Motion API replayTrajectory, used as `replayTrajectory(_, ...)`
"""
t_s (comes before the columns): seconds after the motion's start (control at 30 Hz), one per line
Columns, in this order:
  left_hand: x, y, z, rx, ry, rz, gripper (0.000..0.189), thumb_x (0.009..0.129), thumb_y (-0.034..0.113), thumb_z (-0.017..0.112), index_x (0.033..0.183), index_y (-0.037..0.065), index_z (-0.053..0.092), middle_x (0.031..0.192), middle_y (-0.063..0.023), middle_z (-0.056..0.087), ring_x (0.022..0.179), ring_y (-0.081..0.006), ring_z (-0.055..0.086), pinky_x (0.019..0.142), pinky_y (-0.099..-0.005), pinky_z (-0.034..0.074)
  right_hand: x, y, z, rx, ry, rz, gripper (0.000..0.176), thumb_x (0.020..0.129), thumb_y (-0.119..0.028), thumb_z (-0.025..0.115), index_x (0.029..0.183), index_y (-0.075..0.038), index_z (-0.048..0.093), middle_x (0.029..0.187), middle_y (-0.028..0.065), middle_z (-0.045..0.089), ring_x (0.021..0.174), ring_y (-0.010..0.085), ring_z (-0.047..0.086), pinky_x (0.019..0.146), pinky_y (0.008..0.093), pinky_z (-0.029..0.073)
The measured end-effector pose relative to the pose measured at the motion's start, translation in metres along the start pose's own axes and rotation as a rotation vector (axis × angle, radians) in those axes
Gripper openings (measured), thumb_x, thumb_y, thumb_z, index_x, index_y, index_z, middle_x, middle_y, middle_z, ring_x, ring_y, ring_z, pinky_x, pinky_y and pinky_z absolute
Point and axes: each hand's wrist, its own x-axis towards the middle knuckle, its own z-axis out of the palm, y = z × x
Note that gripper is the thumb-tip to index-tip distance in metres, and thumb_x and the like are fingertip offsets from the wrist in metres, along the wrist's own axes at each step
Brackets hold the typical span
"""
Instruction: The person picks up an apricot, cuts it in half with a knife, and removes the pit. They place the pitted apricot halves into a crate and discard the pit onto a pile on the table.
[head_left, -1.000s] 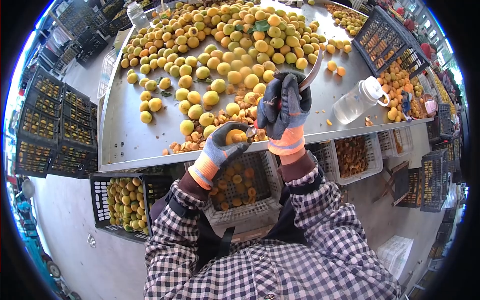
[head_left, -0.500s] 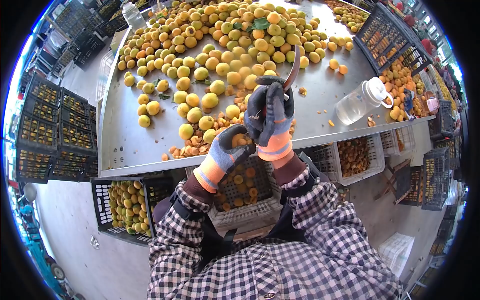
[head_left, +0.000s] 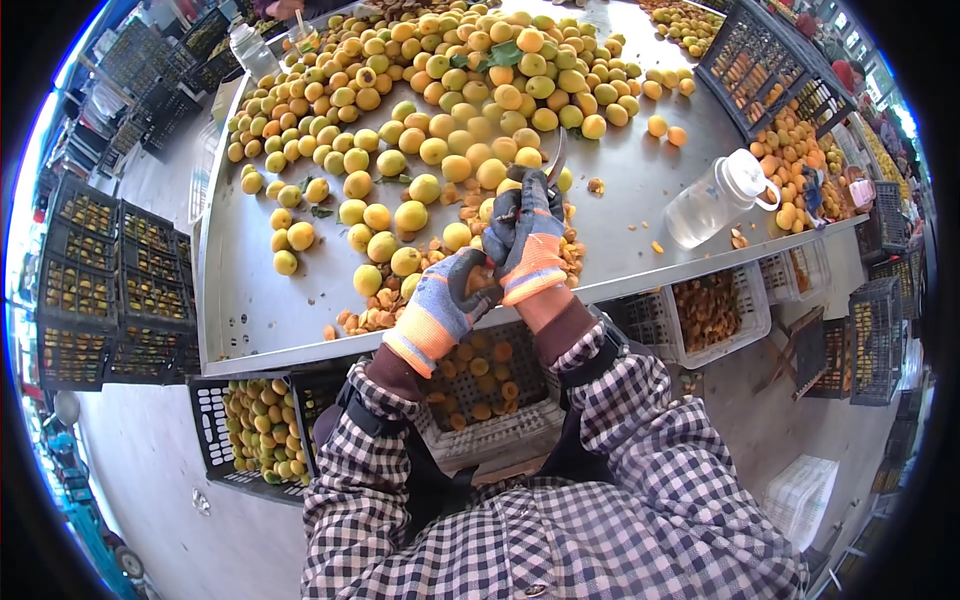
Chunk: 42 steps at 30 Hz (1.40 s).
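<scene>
My left hand, in a gray and orange glove, is closed around an orange fruit near the table's front edge. Close beside it on the right, my right hand is wrapped round a curved knife, its blade pointing up and away. Yellow-green fruits lie loose on the metal table beyond both hands. Cut pieces and scraps are heaped beside my left hand. Below the table edge, a crate holds several orange fruits.
A clear bottle with a white lid stands on the right of the table, near a tilted black crate. A black crate of fruit is at lower left, a white crate of pieces at lower right. Another person's hand shows at the top.
My right hand has come lower and nearer to me, and the knife blade now sits lower, beside the fruits. Another person's hand has appeared at the top edge.
</scene>
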Motion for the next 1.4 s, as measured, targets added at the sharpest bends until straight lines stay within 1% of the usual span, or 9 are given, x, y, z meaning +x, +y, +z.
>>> replayTrajectory(0.53, 0.024, -0.015, -0.009, 0.331, 0.005, 0.148, 0.042, 0.076, 0.016, 0.076, 0.113, 0.006, 0.058, 0.095, -0.0167, 0.064, 0.09, -0.0374, 0.062, 0.075, -0.0404, 0.05, 0.041, 0.004, -0.003, 0.162, 0.091, 0.317, 0.018, 0.096, -0.039, 0.054, 0.091, -0.022, 0.054, 0.06, -0.0048, 0.043, 0.041, 0.0089, 0.033, 0.036, 0.0253, 0.024)
replayTrajectory(0.87, 0.027, -0.037, -0.016, 0.547, 0.184, -0.113, 0.026, 0.086, 0.031, 0.069, 0.09, 0.005, 0.067, 0.076, -0.0145, 0.067, 0.074, -0.0354, 0.064, 0.064, -0.0416, 0.048, 0.025, -0.024, 0.017, 0.081, -0.135, -0.257, 0.018, 0.098, -0.03, 0.054, 0.099, -0.012, 0.052, 0.055, -0.0023, 0.044, 0.035, 0.0104, 0.035, 0.03, 0.0238, 0.023)
replayTrajectory(0.93, 0.026, -0.035, -0.024, 0.276, 0.165, -0.427, 0.042, 0.091, 0.046, 0.059, 0.087, 0.006, 0.069, 0.076, -0.0181, 0.067, 0.083, -0.037, 0.064, 0.069, -0.0426, 0.049, 0.021, -0.025, 0.016, 0.042, -0.138, -0.296, 0.016, 0.098, -0.026, 0.055, 0.099, -0.01, 0.055, 0.055, -0.0016, 0.046, 0.036, 0.0097, 0.038, 0.03, 0.0235, 0.025)
replayTrajectory(1.07, 0.023, -0.08, -0.022, 0.027, 0.148, -0.364, 0.046, 0.099, 0.042, 0.047, 0.087, 0.002, 0.067, 0.073, -0.0182, 0.065, 0.074, -0.0323, 0.063, 0.068, -0.039, 0.048, 0.02, -0.013, 0.011, -0.182, -0.231, -0.201, 0.011, 0.095, -0.018, 0.062, 0.099, -0.008, 0.063, 0.06, -0.004, 0.052, 0.044, 0.004, 0.041, 0.038, 0.0205, 0.03)
replayTrajectory(1.1, 0.016, -0.166, -0.004, 0.016, 0.095, -0.116, 0.047, 0.103, 0.038, 0.039, 0.094, 0.0, 0.065, 0.078, -0.0118, 0.067, 0.074, -0.0219, 0.061, 0.068, -0.0322, 0.046, 0.021, -0.012, 0.01, -0.26, -0.27, -0.177, 0.011, 0.093, -0.017, 0.063, 0.1, -0.007, 0.063, 0.065, -0.0038, 0.056, 0.05, 0.0039, 0.046, 0.043, 0.0199, 0.035)
replayTrajectory(1.2, 0.015, -0.088, -0.021, -0.368, 0.125, -0.462, 0.049, 0.105, 0.039, 0.034, 0.104, -0.001, 0.063, 0.088, -0.0028, 0.066, 0.08, -0.013, 0.057, 0.07, -0.0262, 0.045, 0.014, -0.006, 0.005, -0.486, -0.456, -0.22, 0.013, 0.091, -0.014, 0.066, 0.101, -0.006, 0.064, 0.077, -0.003, 0.062, 0.064, 0.0051, 0.054, 0.056, 0.0197, 0.044)
replayTrajectory(1.27, 0.018, -0.087, -0.012, -0.554, 0.153, -0.459, 0.053, 0.105, 0.042, 0.033, 0.107, -0.001, 0.063, 0.09, -0.0005, 0.066, 0.081, -0.0115, 0.056, 0.072, -0.0258, 0.045, 0.01, 0.004, -0.004, -0.679, -0.731, -0.332, 0.02, 0.087, -0.014, 0.071, 0.103, -0.005, 0.064, 0.09, 0.0007, 0.067, 0.08, 0.0101, 0.061, 0.073, 0.0239, 0.051)
replayTrajectory(1.33, 0.024, -0.083, -0.005, -0.802, 0.155, -0.424, 0.062, 0.103, 0.051, 0.028, 0.111, 0.001, 0.063, 0.096, 0.0014, 0.065, 0.087, -0.0102, 0.056, 0.08, -0.0237, 0.046, 0.008, 0.012, -0.012, -1.095, -0.794, -0.496, 0.029, 0.082, -0.015, 0.074, 0.108, -0.006, 0.063, 0.089, 0.0052, 0.069, 0.081, 0.0113, 0.063, 0.073, 0.0271, 0.051)
replayTrajectory(1.4, 0.016, -0.068, -0.007, -0.89, 0.064, -0.412, 0.065, 0.102, 0.055, 0.027, 0.115, 0.003, 0.062, 0.102, -0.0002, 0.065, 0.093, -0.0096, 0.056, 0.086, -0.0233, 0.045, 0.02, 0.028, -0.028, -1.071, -0.806, -0.449, 0.033, 0.078, -0.016, 0.075, 0.108, -0.009, 0.062, 0.093, 0.0134, 0.068, 0.084, 0.0244, 0.068, 0.072, 0.0329, 0.052)
